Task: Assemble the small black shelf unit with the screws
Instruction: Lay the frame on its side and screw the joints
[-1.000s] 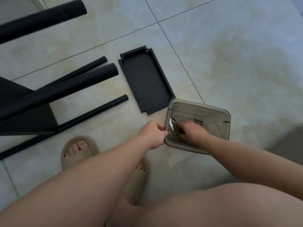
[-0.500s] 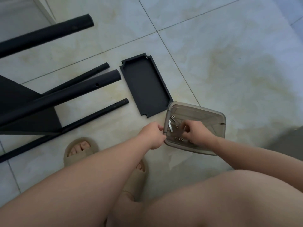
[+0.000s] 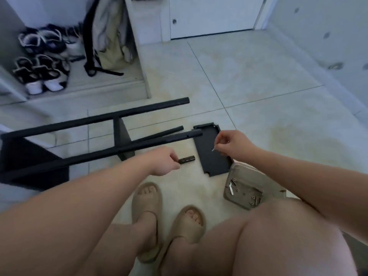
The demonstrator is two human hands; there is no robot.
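Note:
The partly built black shelf frame [image 3: 59, 154] lies on its side on the tile floor at the left, its poles pointing right. My left hand [image 3: 164, 164] grips a loose black pole [image 3: 188, 159] near its right end, low over the floor. My right hand [image 3: 233, 144] hovers above a flat black shelf panel [image 3: 213, 164] and pinches a small silver screw [image 3: 213, 150] between thumb and fingers. A grey plastic tray [image 3: 256, 176] with several screws and a small metal key stands just right of the panel, below my right forearm.
My feet in beige slippers [image 3: 147, 200] are planted below the pole. My bare knee [image 3: 278, 226] fills the lower right beside the tray. Shoes [image 3: 41, 62] and a hanging bag [image 3: 107, 36] sit in an alcove at the back left; a white door is at the back.
My right hand lifted out of the tray with a screw and rose over the shelf panel. My left hand let go of the tray's edge and took the loose pole. The view tilted up.

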